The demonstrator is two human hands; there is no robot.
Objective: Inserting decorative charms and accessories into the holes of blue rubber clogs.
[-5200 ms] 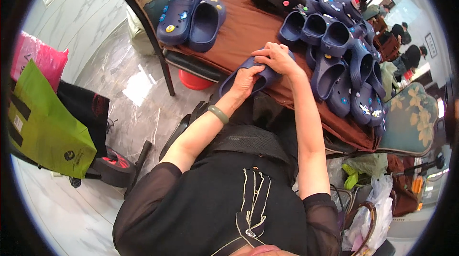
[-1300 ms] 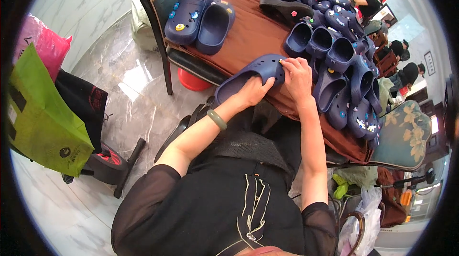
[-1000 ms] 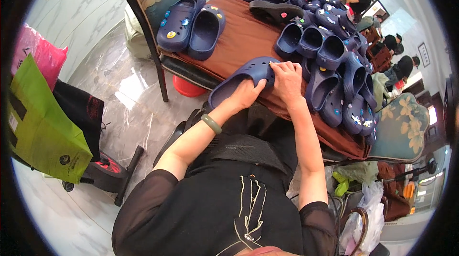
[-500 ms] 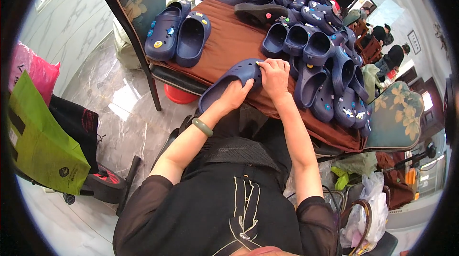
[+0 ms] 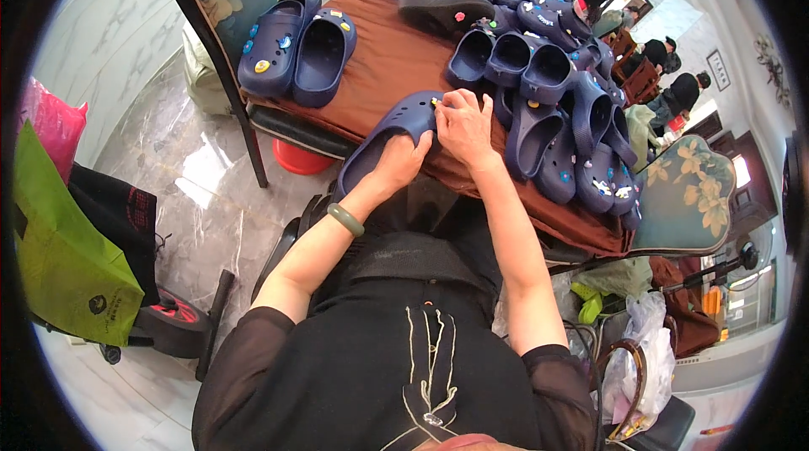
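Navy-blue clog (image 5: 392,132); brown table cover (image 5: 388,63); lime-green bag (image 5: 59,257); pink bag (image 5: 55,118); grey-marbled floor (image 5: 194,190).

The single head view is looking steeply down from above the person's own chest, so the black embroidered top (image 5: 404,375) is filling the lower middle of the picture. It is facing forward and downward across the brown cloth-covered table (image 5: 396,55), which is running from the upper left to the right. Both bare forearms are reaching up into the centre, with the left hand (image 5: 403,160) and right hand (image 5: 462,124) sitting close under the lens. The fisheye is bending the grey marble floor (image 5: 181,198) along the left and curving distant seated people (image 5: 666,88) into the upper right rim.
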